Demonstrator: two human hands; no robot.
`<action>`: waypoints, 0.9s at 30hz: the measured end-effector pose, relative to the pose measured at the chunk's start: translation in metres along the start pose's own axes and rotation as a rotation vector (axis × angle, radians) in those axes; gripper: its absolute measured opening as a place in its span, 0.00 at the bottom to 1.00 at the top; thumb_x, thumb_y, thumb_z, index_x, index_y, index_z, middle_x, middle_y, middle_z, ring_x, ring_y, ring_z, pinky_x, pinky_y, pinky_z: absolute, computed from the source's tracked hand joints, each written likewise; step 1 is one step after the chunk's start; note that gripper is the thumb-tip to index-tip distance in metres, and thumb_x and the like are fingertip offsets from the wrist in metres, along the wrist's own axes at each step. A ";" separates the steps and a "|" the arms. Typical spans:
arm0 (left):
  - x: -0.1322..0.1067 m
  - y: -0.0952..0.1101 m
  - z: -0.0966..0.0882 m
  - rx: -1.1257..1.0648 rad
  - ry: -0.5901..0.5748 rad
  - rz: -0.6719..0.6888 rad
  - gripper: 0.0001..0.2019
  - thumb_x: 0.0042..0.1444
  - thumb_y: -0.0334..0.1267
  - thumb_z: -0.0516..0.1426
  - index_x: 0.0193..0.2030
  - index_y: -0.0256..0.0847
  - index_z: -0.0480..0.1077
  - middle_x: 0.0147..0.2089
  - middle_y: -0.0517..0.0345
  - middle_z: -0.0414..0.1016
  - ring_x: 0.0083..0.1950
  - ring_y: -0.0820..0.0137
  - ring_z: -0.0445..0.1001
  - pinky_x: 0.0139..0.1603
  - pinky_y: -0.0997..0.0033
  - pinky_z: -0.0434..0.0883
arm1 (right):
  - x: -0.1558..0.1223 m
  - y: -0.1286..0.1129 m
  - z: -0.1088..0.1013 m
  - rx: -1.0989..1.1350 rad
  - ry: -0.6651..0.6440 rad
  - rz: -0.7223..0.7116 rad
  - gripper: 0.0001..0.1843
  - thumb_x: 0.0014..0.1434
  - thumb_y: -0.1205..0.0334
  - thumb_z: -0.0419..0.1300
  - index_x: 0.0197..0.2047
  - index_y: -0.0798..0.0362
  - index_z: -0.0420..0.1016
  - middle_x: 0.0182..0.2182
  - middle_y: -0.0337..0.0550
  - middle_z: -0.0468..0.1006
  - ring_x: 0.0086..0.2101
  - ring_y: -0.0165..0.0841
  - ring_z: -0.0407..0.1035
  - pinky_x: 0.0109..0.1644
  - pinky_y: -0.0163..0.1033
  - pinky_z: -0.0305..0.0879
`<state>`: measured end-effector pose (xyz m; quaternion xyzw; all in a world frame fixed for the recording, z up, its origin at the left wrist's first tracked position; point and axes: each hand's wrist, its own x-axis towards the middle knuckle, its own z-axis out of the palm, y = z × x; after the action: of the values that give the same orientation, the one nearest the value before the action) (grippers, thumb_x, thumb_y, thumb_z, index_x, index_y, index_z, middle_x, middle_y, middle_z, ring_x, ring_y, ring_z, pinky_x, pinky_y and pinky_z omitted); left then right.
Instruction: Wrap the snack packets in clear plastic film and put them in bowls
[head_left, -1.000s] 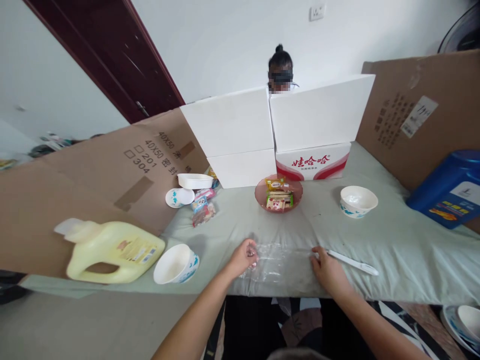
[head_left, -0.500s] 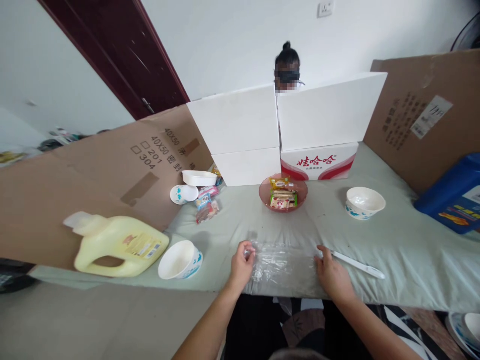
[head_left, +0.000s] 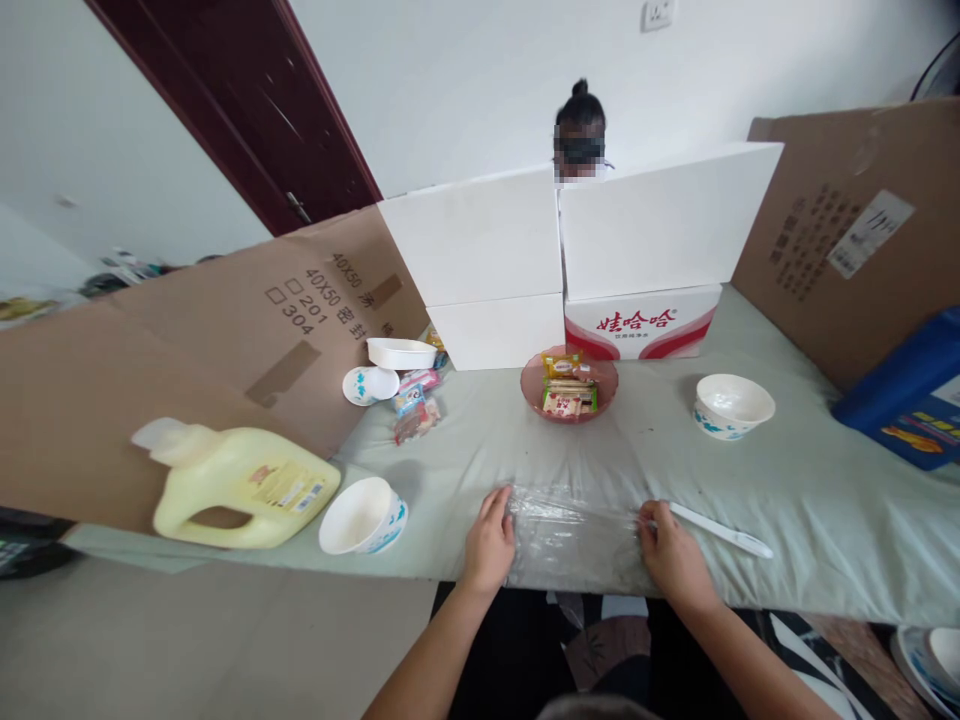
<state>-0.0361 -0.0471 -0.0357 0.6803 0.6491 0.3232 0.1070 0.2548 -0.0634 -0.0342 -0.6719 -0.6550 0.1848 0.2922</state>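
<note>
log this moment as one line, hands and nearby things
left hand: at left edge of clear plastic | right hand: at its right edge, beside long white object | beyond: snack packets in pink bowl

Reads as a room in a home, screened in by makeshift panels. Supported at 10 o'clock by a dark red door with a metal handle, at 12 by a plain white wall, at 1 by a white wall socket. Noted at 8 o'clock: pale yellow plastic jug, household-type. Noted near centre, toward 4: round pink translucent bowl of wrapped snacks. Spread from 4 to 8: grey-green cloth. Enclosed at 9 by a brown printed cardboard sheet. Cannot tell which room.
</note>
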 end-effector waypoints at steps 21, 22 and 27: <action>-0.005 -0.004 0.003 0.207 0.011 0.019 0.25 0.59 0.26 0.48 0.63 0.40 0.61 0.63 0.47 0.65 0.60 0.61 0.69 0.57 0.62 0.71 | 0.013 -0.012 0.002 -0.256 -0.107 -0.138 0.21 0.63 0.72 0.44 0.56 0.56 0.68 0.44 0.50 0.73 0.38 0.33 0.72 0.40 0.35 0.67; -0.005 -0.005 0.000 0.237 -0.003 0.013 0.24 0.59 0.26 0.48 0.63 0.40 0.61 0.63 0.47 0.65 0.60 0.62 0.69 0.56 0.63 0.72 | 0.013 -0.014 0.002 -0.328 -0.135 -0.130 0.22 0.62 0.73 0.45 0.57 0.55 0.67 0.45 0.49 0.73 0.36 0.32 0.73 0.36 0.34 0.66; 0.002 0.005 -0.018 0.429 -0.007 -0.056 0.18 0.58 0.28 0.50 0.54 0.37 0.70 0.62 0.43 0.64 0.49 0.59 0.75 0.47 0.59 0.75 | 0.010 -0.020 0.006 -0.545 -0.197 -0.144 0.26 0.60 0.76 0.46 0.60 0.56 0.64 0.46 0.50 0.71 0.31 0.30 0.72 0.28 0.33 0.64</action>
<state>-0.0421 -0.0513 -0.0185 0.6703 0.7213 0.1721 -0.0291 0.2364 -0.0533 -0.0245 -0.6563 -0.7516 0.0455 0.0484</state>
